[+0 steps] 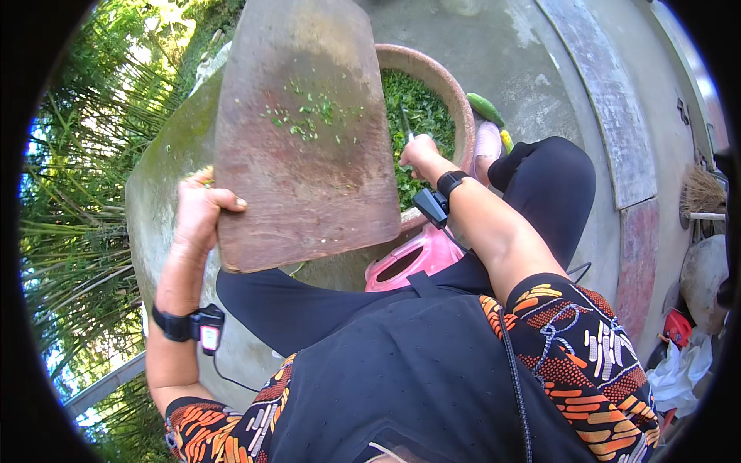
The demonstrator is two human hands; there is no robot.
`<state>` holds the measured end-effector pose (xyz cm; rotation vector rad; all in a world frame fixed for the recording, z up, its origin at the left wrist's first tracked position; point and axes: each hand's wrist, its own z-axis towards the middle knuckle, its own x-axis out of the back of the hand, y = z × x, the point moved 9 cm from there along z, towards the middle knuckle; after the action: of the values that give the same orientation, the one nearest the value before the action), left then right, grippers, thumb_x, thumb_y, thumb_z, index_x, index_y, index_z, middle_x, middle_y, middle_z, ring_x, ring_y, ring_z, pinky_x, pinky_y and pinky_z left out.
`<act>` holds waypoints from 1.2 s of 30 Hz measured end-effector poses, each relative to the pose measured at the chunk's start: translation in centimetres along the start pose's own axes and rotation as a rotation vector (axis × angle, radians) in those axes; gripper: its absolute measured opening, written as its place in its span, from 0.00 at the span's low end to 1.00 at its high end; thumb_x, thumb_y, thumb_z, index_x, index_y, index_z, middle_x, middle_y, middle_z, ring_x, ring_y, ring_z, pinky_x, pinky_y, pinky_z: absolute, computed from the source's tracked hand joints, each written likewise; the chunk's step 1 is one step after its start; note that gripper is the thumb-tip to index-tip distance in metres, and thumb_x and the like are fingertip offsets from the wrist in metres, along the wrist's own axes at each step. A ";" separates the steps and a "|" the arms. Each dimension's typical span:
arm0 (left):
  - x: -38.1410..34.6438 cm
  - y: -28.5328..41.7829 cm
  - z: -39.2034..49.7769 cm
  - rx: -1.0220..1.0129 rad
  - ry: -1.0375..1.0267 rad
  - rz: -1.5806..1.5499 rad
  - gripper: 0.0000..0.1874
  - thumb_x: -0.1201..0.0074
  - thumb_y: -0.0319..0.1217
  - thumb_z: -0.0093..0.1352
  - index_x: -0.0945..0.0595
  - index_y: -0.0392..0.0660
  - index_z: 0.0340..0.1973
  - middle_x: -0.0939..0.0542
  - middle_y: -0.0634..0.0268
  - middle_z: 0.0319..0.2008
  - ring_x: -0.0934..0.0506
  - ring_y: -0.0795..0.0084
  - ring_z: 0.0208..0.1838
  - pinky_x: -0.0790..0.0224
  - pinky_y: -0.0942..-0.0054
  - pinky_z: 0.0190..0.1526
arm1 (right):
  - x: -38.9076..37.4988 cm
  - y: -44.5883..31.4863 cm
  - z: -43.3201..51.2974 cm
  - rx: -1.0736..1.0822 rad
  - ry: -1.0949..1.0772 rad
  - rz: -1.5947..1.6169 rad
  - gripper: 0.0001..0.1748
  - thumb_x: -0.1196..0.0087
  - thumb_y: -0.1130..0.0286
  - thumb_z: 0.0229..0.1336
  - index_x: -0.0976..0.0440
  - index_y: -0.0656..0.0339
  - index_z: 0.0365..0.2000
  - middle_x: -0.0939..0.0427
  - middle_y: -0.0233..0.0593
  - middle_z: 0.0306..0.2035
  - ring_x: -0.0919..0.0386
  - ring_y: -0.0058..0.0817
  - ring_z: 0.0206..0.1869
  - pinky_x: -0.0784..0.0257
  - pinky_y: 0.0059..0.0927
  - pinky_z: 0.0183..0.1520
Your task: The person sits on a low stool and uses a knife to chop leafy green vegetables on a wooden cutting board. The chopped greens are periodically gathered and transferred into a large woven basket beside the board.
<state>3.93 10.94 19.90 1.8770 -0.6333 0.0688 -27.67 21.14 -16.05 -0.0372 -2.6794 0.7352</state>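
My left hand [200, 211] grips the left edge of a large wooden cutting board [307, 191], its thumb on the upper face and bits of green on its fingers. Scattered green scraps [312, 116] cling to the middle of the board, which hides the left part of a round tub [460, 95]. Chopped green leaves [419, 89] lie inside that tub. Over them, my right hand [422, 156] holds a knife [406, 118], its thin blade pointing away from me. The lower part of the knife handle is hidden in my fist.
A pink plastic stool [419, 257] stands between my legs. Right of the tub are a green cucumber-like vegetable [485, 109], a pale pink shoe [487, 143] and a yellow object [507, 140]. Dense foliage [87, 202] borders the concrete at left; a straw broom [703, 190] is far right.
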 end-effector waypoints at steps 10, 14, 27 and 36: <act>-1.7 -8.6 -1.3 0.180 0.154 -0.269 0.20 0.48 0.09 0.48 0.18 0.29 0.38 0.16 0.56 0.29 0.18 0.65 0.28 0.20 0.68 0.36 | -0.1 -10.1 -16.9 0.472 0.146 -0.249 0.33 0.36 0.57 0.57 0.36 0.58 0.58 0.17 0.56 0.40 0.17 0.55 0.45 0.23 0.52 0.49; -3.9 -15.8 -2.3 0.164 0.160 -0.389 0.19 0.46 0.10 0.48 0.17 0.29 0.37 0.15 0.56 0.32 0.17 0.63 0.31 0.20 0.67 0.39 | -5.1 -8.0 -24.3 0.912 0.041 -0.619 0.40 0.39 0.53 0.60 0.41 0.59 0.65 0.18 0.55 0.36 0.17 0.54 0.37 0.22 0.52 0.41; -4.6 -22.6 -1.5 0.162 0.163 -0.450 0.19 0.44 0.10 0.49 0.17 0.29 0.37 0.15 0.55 0.33 0.17 0.61 0.33 0.21 0.65 0.40 | -1.1 -4.6 -10.5 0.514 0.247 -0.621 0.38 0.42 0.49 0.63 0.40 0.60 0.64 0.15 0.52 0.41 0.16 0.50 0.46 0.23 0.49 0.48; -1.6 -33.2 3.0 0.453 0.219 -0.225 0.10 0.43 0.12 0.46 0.21 0.33 0.23 0.19 0.55 0.23 0.20 0.57 0.24 0.25 0.60 0.29 | 6.8 0.3 -2.2 -0.053 0.310 -0.126 0.18 0.41 0.63 0.61 0.17 0.65 0.45 0.16 0.52 0.50 0.19 0.47 0.56 0.24 0.45 0.58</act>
<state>16.90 17.41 -10.13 2.3251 -0.2635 0.2869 -33.32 23.26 -12.15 0.0045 -2.3803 0.5674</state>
